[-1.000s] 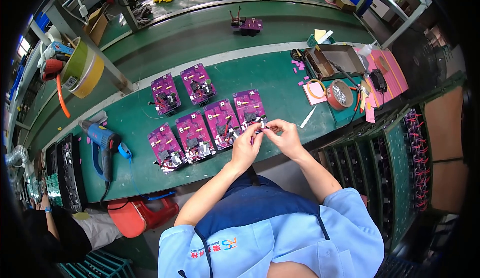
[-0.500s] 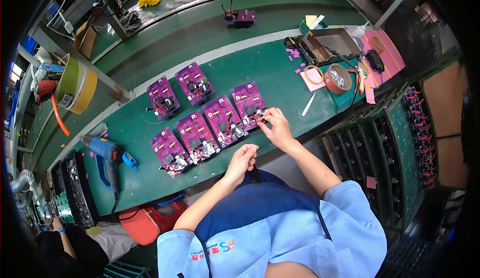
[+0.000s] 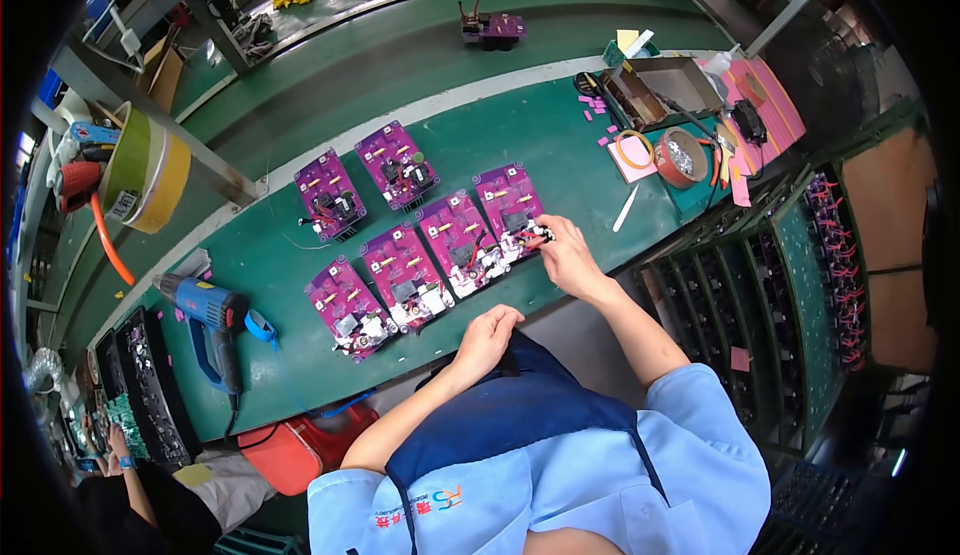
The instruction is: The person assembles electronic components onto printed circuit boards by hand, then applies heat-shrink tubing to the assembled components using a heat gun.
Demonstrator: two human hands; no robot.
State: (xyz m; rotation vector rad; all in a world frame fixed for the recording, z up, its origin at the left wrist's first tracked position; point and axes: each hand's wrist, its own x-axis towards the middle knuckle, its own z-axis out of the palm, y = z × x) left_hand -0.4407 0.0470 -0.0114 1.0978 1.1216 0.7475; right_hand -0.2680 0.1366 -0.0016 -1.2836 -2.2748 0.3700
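Observation:
My right hand [image 3: 574,259] is at the near right corner of the rightmost purple circuit board [image 3: 508,191]. Its fingers are pinched at short red and black wires [image 3: 536,237] there; the fingertips partly hide them. Beside the table's near edge, my left hand [image 3: 487,341] is curled with its fingers together, and whatever it may hold is hidden. Left of the right hand, more purple boards stand in a slanting row: one board [image 3: 455,230], another board [image 3: 402,265] and an end board [image 3: 345,305]. White material and parts crowd their near ends.
Two more boards [image 3: 396,163] stand behind the row. A heat gun [image 3: 208,315] lies at left beside a blue tape roll [image 3: 261,326]. At right are a white stick [image 3: 626,207], a round tub [image 3: 680,155] and a metal tray [image 3: 680,85]. A co-worker's hand [image 3: 119,443] shows lower left.
My right hand has shifted slightly right and turned, its fingers staying near the board's corner. The left hand has dropped slightly lower. The view has shifted a little.

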